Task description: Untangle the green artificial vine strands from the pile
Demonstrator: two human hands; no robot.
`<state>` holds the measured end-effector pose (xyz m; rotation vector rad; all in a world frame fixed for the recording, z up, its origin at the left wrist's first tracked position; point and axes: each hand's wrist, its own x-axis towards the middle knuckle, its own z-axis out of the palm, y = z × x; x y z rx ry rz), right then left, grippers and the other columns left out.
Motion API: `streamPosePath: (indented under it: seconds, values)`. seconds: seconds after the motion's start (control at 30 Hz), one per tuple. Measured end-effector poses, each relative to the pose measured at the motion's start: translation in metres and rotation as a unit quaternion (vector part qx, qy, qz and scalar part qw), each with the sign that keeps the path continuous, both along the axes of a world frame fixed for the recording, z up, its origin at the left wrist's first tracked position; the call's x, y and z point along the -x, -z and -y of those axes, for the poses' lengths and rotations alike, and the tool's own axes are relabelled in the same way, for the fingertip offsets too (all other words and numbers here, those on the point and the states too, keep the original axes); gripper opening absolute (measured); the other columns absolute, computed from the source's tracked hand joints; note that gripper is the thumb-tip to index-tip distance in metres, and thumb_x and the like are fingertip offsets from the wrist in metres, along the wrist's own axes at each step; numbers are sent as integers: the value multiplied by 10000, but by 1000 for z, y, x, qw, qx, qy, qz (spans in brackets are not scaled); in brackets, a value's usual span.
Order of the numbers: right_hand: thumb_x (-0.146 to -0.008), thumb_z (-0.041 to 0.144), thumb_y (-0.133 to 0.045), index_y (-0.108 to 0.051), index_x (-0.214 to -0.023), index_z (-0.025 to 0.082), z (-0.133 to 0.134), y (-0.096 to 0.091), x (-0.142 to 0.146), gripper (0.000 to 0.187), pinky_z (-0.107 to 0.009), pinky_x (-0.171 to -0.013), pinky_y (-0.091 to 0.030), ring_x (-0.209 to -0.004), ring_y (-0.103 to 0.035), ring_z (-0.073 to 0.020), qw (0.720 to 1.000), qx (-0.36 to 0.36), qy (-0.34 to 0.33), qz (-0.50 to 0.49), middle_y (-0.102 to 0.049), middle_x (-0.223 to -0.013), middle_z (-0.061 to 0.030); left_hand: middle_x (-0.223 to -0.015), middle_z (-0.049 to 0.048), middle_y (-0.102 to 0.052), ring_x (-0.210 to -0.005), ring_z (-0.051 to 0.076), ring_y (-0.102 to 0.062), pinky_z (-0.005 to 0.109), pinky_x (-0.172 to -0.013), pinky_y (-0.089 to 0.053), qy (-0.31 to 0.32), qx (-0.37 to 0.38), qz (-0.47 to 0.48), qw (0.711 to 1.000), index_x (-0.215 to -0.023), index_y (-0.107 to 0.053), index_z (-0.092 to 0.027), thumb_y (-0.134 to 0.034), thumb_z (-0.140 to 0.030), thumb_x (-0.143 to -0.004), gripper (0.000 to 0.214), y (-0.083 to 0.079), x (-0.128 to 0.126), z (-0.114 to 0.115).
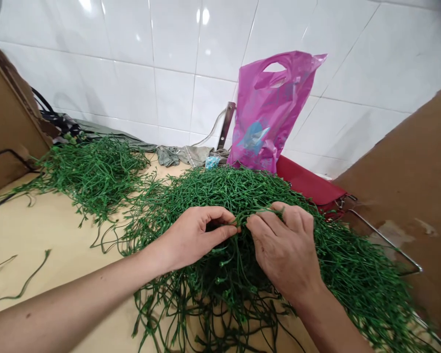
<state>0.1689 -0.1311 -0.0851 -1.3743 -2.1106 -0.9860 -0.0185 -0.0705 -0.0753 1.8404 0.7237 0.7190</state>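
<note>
A big heap of thin green plastic stems lies across the pale wooden table. My left hand rests on top of the heap with thumb and fingers pinched on a green stem. My right hand is right beside it, fingers curled and pinching the same strand near the middle of the pile. The two hands almost touch at their fingertips. A second, smaller pile of green stems lies further back on the left.
A pink plastic bag leans on the white tiled wall, with a red case below it. Cardboard panels stand at the left and right. Grey cloth lies by the wall. Loose stems lie at the table's left.
</note>
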Motion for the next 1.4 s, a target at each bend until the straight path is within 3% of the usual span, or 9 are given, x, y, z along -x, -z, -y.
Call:
streamPosePath:
  seconds: [0.17,0.33,0.43,0.53,0.67,0.8,1.0,1.13,1.4]
  values:
    - [-904,84,-467,-467,-649,251,-12,-3,-44,305,-365,-620,-289,-638,-399,-226,996,-19,64,-67,-475,-576,-16,-697,-33,-553,-624,105,-410,230,-581,-317,51,89,29,994,-823,-687,-163,-633,-336,-856,185,-7,0,6]
    - [-971,231,-483,-433,-667,255,-9,-9,-81,309,-361,-607,-257,-655,-423,-241,968,-78,176,-162,-453,-598,-21,-693,-30,-568,-638,106,-450,229,-600,-342,2,100,88,991,-795,-666,-164,-682,-340,-822,179,-2,-5,4]
    - [-975,252,-486,-603,-870,214,-9,-4,-70,162,-397,-675,-348,-800,-523,-288,970,-71,176,-151,-620,-814,-99,-733,-26,-599,-687,112,-504,233,-653,-388,-40,142,126,981,-837,-649,-162,-738,-333,-772,203,8,-8,-4]
    - [-965,259,-526,-631,-1132,168,-7,-1,-44,217,-510,-829,-414,-1055,-538,-358,975,-91,124,-159,-630,-1126,-185,-718,-43,-588,-682,97,-510,224,-665,-390,-70,180,160,968,-855,-623,-158,-802,-308,-713,273,14,-9,-7]
    - [-971,255,-565,-652,-1057,213,6,-4,-4,129,-464,-934,-449,-1048,-576,-269,968,35,-53,-242,-673,-1052,-103,-700,-58,-570,-660,77,-500,213,-663,-394,-59,183,190,963,-790,-605,-153,-817,-256,-701,252,9,-9,-3]
    - [-946,228,-608,-668,-955,250,15,-6,15,64,-304,-829,-523,-944,-627,-187,924,126,-117,-342,-713,-944,-25,-702,-51,-574,-657,79,-494,210,-637,-394,-28,172,202,964,-782,-627,-149,-783,-276,-764,202,2,-9,3]
    - [-958,274,-548,-705,-882,231,21,-19,13,179,-235,-830,-538,-937,-693,-162,865,218,-124,-435,-737,-993,-42,-746,-34,-615,-709,85,-536,205,-677,-420,4,170,220,961,-824,-661,-158,-732,-276,-851,140,0,-5,5]
    - [-930,264,-536,-698,-841,228,23,-25,18,188,-203,-679,-520,-749,-664,-137,838,243,-94,-479,-714,-856,-10,-858,-6,-664,-743,85,-594,221,-755,-466,45,180,246,951,-899,-681,-157,-721,-243,-869,99,-2,-3,9]
    - [-958,240,-479,-603,-723,221,22,-19,25,267,-202,-423,-344,-476,-454,-98,859,200,-51,-469,-528,-583,51,-803,5,-680,-793,110,-664,241,-813,-498,93,179,227,953,-918,-674,-135,-642,-191,-933,66,-5,-7,13]
